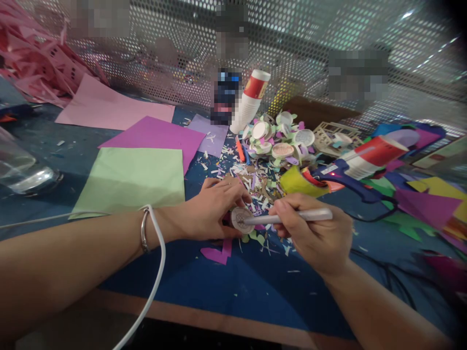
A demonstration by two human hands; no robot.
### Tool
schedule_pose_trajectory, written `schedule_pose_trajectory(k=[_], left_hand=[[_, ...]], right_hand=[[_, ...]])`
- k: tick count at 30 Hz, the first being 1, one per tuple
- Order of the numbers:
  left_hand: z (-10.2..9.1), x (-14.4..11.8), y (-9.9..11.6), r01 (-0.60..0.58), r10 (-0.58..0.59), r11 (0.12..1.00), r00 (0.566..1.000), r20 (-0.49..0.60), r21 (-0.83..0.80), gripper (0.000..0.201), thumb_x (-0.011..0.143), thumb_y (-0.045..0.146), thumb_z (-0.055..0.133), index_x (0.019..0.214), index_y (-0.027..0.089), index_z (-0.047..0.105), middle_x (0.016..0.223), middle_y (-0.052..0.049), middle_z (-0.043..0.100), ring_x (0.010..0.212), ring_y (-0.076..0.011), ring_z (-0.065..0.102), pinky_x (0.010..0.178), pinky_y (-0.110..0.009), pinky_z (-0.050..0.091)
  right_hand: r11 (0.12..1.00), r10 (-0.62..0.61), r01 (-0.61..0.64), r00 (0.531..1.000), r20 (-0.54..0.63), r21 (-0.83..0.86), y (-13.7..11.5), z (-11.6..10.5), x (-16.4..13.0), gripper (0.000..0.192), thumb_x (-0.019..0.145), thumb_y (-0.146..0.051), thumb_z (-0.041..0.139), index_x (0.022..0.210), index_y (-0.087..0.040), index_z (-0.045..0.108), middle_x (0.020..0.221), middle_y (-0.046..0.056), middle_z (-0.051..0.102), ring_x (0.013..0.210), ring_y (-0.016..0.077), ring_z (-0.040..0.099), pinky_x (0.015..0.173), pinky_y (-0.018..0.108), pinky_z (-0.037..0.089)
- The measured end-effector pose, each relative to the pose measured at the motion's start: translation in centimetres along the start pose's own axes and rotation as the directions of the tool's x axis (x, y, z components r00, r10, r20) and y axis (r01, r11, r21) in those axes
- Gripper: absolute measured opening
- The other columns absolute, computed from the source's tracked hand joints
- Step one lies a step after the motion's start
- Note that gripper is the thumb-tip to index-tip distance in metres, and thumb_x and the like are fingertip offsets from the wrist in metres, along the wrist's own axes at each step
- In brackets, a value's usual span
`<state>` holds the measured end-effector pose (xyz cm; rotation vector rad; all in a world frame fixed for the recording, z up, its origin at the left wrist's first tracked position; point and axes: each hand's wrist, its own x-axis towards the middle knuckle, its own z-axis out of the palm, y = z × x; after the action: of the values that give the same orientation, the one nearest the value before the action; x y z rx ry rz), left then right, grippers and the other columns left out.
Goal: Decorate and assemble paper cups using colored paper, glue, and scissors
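White, round, faintly patterned disc (241, 213) lies at the near edge of the scraps, between the thumb and fingers of our left hand (217, 209). Grip: pinching the disc by its rim, presumably so that its face is free and steady; we cannot tell whether its underside touches the blue tabletop (175, 282).

Our right hand (321, 236) pinches a slim, silvery-white, pen-shaped tool (315, 214) between thumb and fingers, held low and slanting like a pencil, likely for fine control. Its tip appears to meet the disc's face; blur hides the kind of tip.

Beyond our hands: multicoloured paper clippings (219, 167), then a heap of white discs with coloured paper tabs (260, 130), probably grouped there to leave the near side free. Pale green square paper sheet (134, 175) overlaps a magenta paper sheet (156, 136) to the left, perhaps stacked within easy reach. Dark blue glue gun (330, 171) is at right, beside a squat yellow roll (297, 182), its nozzle side apart from our fingers.
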<state>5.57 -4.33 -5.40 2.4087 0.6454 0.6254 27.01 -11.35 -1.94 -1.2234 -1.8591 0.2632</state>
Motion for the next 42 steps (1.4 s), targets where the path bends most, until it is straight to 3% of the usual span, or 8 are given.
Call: schedule_pose_trajectory(k=[12,20,24,28,34,42], left_hand=[[-0.06,0.01,0.04,0.004,-0.004,1.000,1.000,0.004,0.010,0.056,0.074,0.046,0.082,0.116,0.023,0.053,0.108,-0.001,0.068,0.107,-0.0253,0.060,0.095,-0.042,0.032],[0.06,0.09,-0.03,-0.003,0.003,1.000,1.000,0.010,-0.004,0.053,0.076,0.042,0.081,0.114,0.022,0.051,0.119,-0.004,0.067,0.111,-0.0240,0.062,0.097,-0.042,0.032],[-0.09,0.14,0.06,0.020,-0.019,1.000,0.999,0.032,-0.008,0.054,0.075,0.043,0.082,0.115,0.022,0.051,0.118,-0.004,0.067,0.113,-0.0256,0.061,0.098,-0.042,0.031],[-0.24,0.14,0.19,0.037,-0.037,0.999,0.999,0.036,0.000,0.053,0.075,0.044,0.081,0.114,0.022,0.053,0.114,-0.004,0.067,0.112,-0.0269,0.060,0.097,-0.042,0.032],[-0.23,0.12,0.22,0.031,-0.032,1.000,0.999,0.034,0.002,0.050,0.076,0.042,0.079,0.114,0.023,0.052,0.115,-0.004,0.067,0.111,-0.0266,0.060,0.096,-0.041,0.032],[-0.19,0.20,0.27,0.022,-0.022,1.000,0.999,0.035,0.000,0.052,0.076,0.041,0.080,0.114,0.022,0.051,0.116,-0.005,0.067,0.112,-0.0262,0.060,0.098,-0.044,0.031]], right_hand=[[0.999,0.036,-0.037,0.995,0.098,0.011,0.38,-0.15,0.07,0.028,0.098,-0.027,0.060,0.073,-0.019,0.067,0.053,-0.004,0.059,0.041,0.0068,0.054,0.041,0.020,0.041],[0.972,0.187,-0.204,0.972,0.144,0.118,0.31,0.00,0.26,0.033,0.099,-0.034,0.060,0.071,-0.018,0.068,0.050,-0.004,0.059,0.036,0.0065,0.055,0.037,0.018,0.041],[0.953,0.241,-0.257,0.964,0.112,0.163,0.28,-0.09,0.29,0.032,0.097,-0.035,0.062,0.071,-0.018,0.068,0.050,-0.004,0.059,0.035,0.0065,0.053,0.034,0.018,0.040],[0.967,0.220,-0.225,0.974,0.053,0.120,0.38,-0.33,0.40,0.032,0.097,-0.033,0.062,0.070,-0.018,0.069,0.050,-0.003,0.059,0.035,0.0071,0.052,0.034,0.020,0.040],[0.992,0.123,-0.123,0.990,0.067,-0.007,0.32,-0.40,0.49,0.035,0.098,-0.034,0.059,0.068,-0.018,0.067,0.050,-0.003,0.057,0.038,0.0067,0.050,0.037,0.021,0.037],[0.992,0.128,-0.128,0.988,0.088,-0.005,0.31,-0.75,0.74,0.035,0.098,-0.032,0.058,0.067,-0.019,0.066,0.050,-0.003,0.056,0.040,0.0073,0.049,0.040,0.023,0.037]])
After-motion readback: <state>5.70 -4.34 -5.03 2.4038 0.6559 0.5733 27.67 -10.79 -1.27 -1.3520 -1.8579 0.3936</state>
